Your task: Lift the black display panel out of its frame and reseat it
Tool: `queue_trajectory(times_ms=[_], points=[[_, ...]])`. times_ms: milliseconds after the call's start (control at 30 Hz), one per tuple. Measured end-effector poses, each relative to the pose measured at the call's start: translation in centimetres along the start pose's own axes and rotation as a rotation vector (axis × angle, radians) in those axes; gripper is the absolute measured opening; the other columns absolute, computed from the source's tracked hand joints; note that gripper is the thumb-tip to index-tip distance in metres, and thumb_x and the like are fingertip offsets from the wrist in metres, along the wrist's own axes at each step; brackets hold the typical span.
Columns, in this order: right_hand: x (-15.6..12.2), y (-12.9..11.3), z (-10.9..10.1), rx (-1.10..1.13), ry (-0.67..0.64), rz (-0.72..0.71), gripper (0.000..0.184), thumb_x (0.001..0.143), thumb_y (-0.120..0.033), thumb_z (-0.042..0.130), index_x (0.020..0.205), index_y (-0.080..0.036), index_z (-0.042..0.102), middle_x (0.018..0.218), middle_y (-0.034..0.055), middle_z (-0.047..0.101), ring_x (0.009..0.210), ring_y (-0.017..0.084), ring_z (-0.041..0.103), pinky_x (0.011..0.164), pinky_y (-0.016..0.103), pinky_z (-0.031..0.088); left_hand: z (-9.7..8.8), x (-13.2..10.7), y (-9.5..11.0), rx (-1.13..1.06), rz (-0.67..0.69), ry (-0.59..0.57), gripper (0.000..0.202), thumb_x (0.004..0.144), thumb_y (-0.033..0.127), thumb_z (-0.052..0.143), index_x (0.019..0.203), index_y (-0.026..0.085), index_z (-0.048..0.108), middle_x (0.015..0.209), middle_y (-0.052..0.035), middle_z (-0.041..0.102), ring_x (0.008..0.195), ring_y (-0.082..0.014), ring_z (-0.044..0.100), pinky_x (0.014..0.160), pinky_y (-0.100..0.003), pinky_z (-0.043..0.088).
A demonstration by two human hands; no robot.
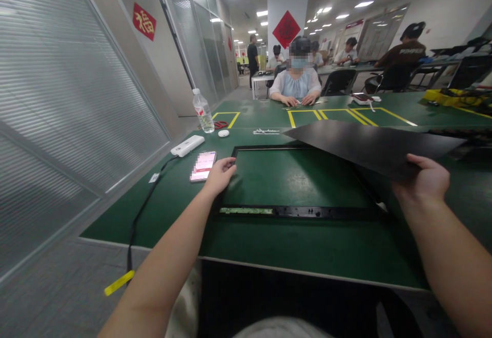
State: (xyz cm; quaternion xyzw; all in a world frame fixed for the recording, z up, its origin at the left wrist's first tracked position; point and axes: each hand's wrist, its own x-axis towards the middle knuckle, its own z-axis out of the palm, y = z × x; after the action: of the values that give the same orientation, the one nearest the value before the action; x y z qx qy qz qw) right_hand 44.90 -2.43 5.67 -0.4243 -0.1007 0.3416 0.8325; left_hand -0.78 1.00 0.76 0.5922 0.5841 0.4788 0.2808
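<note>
A thin black panel (369, 143) is held tilted above the right part of the table, with my right hand (426, 179) closed on its near right edge. On the green tabletop lies a black rectangular frame (326, 212), with a strip of green circuit board (246, 211) in its near side. My left hand (222, 175) grips the left side of that frame, fingers curled at its inner edge. The panel covers the frame's far right corner. Just left of my left hand is a phone (203, 166) with its screen lit.
A white power bank (188, 146) with a black cable, a water bottle (203, 111), a small white case (223, 133) and red-handled scissors (220, 124) stand at the far left. Small white pieces (266, 131) lie beyond the frame. Opposite sits a person (295, 84).
</note>
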Motion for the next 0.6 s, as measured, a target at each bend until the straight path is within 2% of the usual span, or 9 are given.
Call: queue_trajectory(times_ms=[167, 267, 367, 467, 600], points=[[-1.8, -0.7, 0.2, -0.067, -0.118, 0.092, 0.019, 0.063, -0.007, 0.054, 0.075, -0.020, 0.061, 0.088, 0.0082, 0.070, 0.084, 0.024, 0.069, 0.074, 0.047, 0.065, -0.1, -0.1, 1.5, -0.555, -0.250, -0.025, 0.036, 0.082, 0.037, 0.072, 0.111, 0.016, 0.068, 0.116, -0.0145, 0.072, 0.109, -0.0235, 0.070, 0.099, -0.036, 0.054], [-1.5, -0.5, -0.1, -0.126, -0.169, 0.146, 0.020, 0.063, -0.010, 0.056, 0.079, -0.019, 0.065, 0.089, 0.0098, 0.071, 0.085, 0.027, 0.071, 0.075, 0.052, 0.064, -1.0, -0.2, 2.4, -0.777, -0.349, -0.103, 0.038, 0.088, 0.042, 0.066, 0.112, 0.014, 0.065, 0.111, -0.0185, 0.073, 0.109, -0.0256, 0.072, 0.094, -0.035, 0.058], [-1.0, -0.1, -0.5, -0.157, -0.194, 0.167, 0.019, 0.062, -0.012, 0.057, 0.077, -0.019, 0.065, 0.085, 0.0105, 0.071, 0.085, 0.030, 0.071, 0.074, 0.054, 0.063, -1.7, -0.2, 3.0, -0.834, -0.383, -0.157, 0.037, 0.089, 0.041, 0.063, 0.109, 0.010, 0.068, 0.099, -0.0166, 0.075, 0.091, -0.0237, 0.075, 0.079, -0.032, 0.062], [-1.0, -0.1, -0.5, -0.238, -0.200, 0.195, 0.017, 0.062, -0.013, 0.059, 0.075, -0.021, 0.065, 0.078, 0.0094, 0.070, 0.082, 0.031, 0.072, 0.072, 0.054, 0.063, -2.0, -0.3, 3.5, -0.871, -0.349, -0.115, 0.022, 0.083, 0.022, 0.066, 0.101, 0.011, 0.073, 0.087, -0.0082, 0.076, 0.068, -0.0151, 0.070, 0.060, -0.022, 0.057], [-1.8, -0.6, -0.2, -0.369, -0.266, 0.327, 0.018, 0.068, -0.014, 0.058, 0.081, -0.019, 0.068, 0.074, 0.0097, 0.071, 0.075, 0.029, 0.072, 0.069, 0.047, 0.063, -2.3, -0.4, 3.8, -0.878, -0.293, -0.126, 0.022, 0.078, 0.015, 0.067, 0.097, 0.013, 0.076, 0.085, -0.0052, 0.077, 0.064, -0.0132, 0.068, 0.055, -0.019, 0.054]])
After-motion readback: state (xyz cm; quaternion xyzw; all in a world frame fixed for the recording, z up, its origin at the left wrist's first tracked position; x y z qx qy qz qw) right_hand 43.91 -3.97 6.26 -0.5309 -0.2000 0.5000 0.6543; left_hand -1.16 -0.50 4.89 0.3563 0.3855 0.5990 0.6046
